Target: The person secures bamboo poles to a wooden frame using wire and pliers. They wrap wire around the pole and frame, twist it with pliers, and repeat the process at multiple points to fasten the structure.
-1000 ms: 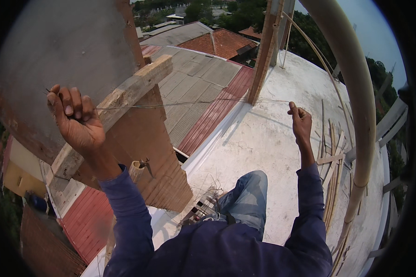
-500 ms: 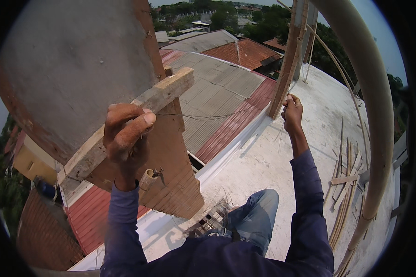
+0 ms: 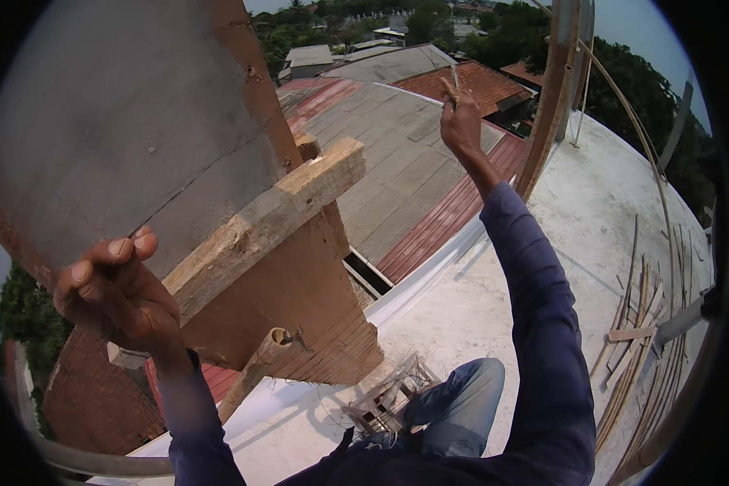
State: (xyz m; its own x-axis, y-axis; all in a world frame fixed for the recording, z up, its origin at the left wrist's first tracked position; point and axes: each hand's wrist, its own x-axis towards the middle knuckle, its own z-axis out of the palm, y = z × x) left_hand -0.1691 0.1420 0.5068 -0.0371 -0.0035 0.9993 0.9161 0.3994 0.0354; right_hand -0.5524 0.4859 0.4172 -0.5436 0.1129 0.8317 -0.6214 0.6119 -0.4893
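My left hand [image 3: 121, 296] is raised at the left beside the lower end of a wooden beam [image 3: 259, 227], its thumb and fingertips pinched on a thin wire [image 3: 194, 178]. From there the wire slants up to the right in front of a grey panel with brown edges [image 3: 121, 105]. My right hand [image 3: 462, 121] is lifted higher, in front of the distant roofs, fingers closed and the index partly extended. A thin pale strand shows at its fingertips, seemingly the wire's other end. The beam lies slantwise across the panel, above a brown board [image 3: 292, 300].
A bamboo pole [image 3: 255, 364] with a metal piece at its top rises below the board. Bamboo strips [image 3: 636, 324] lie on the white floor [image 3: 543, 267] at right. A wooden post [image 3: 551, 105] stands beyond my right arm. Tiled and sheet roofs [image 3: 381, 154] lie below the edge.
My left hand has moved left and down, away from the beam's middle. My right hand has gone up and left from beside the post. The view has shifted slightly.
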